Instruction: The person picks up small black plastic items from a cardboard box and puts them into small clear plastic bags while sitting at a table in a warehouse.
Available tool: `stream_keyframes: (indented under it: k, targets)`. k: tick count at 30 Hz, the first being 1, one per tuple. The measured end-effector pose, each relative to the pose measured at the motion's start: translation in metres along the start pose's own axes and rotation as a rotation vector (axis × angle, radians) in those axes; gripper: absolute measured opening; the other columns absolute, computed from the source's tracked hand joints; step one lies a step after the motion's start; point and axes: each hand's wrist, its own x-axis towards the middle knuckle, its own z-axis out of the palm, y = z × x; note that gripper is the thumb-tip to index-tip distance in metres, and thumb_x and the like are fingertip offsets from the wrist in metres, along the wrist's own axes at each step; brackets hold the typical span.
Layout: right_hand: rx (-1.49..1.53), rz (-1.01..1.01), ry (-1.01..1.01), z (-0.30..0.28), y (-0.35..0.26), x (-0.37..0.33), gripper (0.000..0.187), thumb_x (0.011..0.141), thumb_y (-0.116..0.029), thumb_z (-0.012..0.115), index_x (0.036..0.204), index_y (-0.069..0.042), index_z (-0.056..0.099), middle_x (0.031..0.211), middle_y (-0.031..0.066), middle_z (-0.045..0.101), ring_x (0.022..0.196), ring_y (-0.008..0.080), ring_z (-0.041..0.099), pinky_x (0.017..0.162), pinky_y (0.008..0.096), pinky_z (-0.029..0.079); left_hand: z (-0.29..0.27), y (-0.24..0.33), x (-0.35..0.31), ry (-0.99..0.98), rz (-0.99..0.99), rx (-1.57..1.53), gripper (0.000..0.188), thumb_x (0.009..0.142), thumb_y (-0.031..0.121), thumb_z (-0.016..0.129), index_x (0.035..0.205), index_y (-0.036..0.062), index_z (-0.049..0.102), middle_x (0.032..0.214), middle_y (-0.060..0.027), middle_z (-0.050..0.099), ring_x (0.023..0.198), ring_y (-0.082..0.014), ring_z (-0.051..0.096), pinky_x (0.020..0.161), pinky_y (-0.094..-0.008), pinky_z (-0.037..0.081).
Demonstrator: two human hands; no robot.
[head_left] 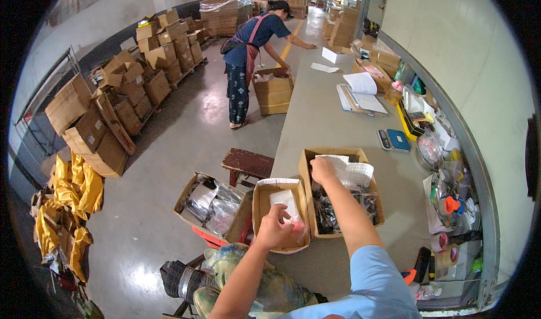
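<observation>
My left hand (274, 227) is over the small open cardboard box (260, 215) on the table's edge. Its fingers are bent but apart, close to a flat white packet (286, 202) and a clear bag with some pink (297, 229) in that box. My right hand (323, 171) reaches to the far left corner of the larger carton (378, 206). Its fingers are curled down beside white paper sheets (357, 175); what they grip, if anything, is hidden. Dark items in clear plastic bags (327, 213) fill that carton.
Left of the table, another carton (239, 220) of clear bags rests on a red support, near a wooden stool (248, 162). Across the table lie a blue scale (398, 140), an open notebook (363, 96) and tape rolls (446, 257). A co-worker (253, 54) bends over a carton (273, 96).
</observation>
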Motion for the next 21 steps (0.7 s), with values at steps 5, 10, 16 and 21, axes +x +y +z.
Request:
stream_keyframes:
  k: [5,10,16,21]
  targets:
    - [0.201,-0.022,0.263,0.024,0.013,0.006,0.011,0.079,-0.01,0.056,0.083,-0.003,0.064,0.094,0.0161,0.06,0.09,0.0335,0.058,0.079,0.0455,0.047,0.002,-0.001,0.0,0.014,-0.006,-0.023,0.055,0.069,0.009,0.071,0.115,0.0014,0.043,0.086,-0.0098,0.062,0.071,-0.0216,0.058,0.065,-0.0326,0.048]
    - [0.964,0.089,0.355,0.007,0.02,0.001,0.02,0.087,-0.021,0.055,0.084,-0.002,0.059,0.088,0.0144,0.059,0.091,0.0277,0.055,0.086,0.0423,0.042,0.003,-0.002,0.002,0.037,-0.016,-0.023,0.058,0.067,0.009,0.073,0.116,0.0017,0.042,0.085,-0.0074,0.063,0.069,-0.0183,0.056,0.064,-0.0307,0.048]
    - [1.881,0.206,-0.112,-0.03,0.058,-0.044,0.017,0.085,-0.024,0.062,0.091,-0.009,0.056,0.081,0.0064,0.061,0.077,0.018,0.058,0.073,0.0357,0.048,0.003,0.005,0.001,-0.005,-0.035,-0.046,0.058,0.07,0.012,0.071,0.118,0.0009,0.042,0.087,-0.0111,0.063,0.073,-0.0228,0.058,0.066,-0.0336,0.048]
    - [0.518,-0.152,-0.39,-0.043,0.043,-0.086,0.023,0.073,-0.02,0.071,0.089,-0.005,0.066,0.083,0.0113,0.062,0.073,0.0254,0.059,0.071,0.0392,0.048,0.006,0.005,0.001,-0.021,-0.03,-0.074,0.06,0.069,0.015,0.073,0.119,0.0013,0.042,0.087,-0.0107,0.063,0.07,-0.0214,0.058,0.066,-0.033,0.048]
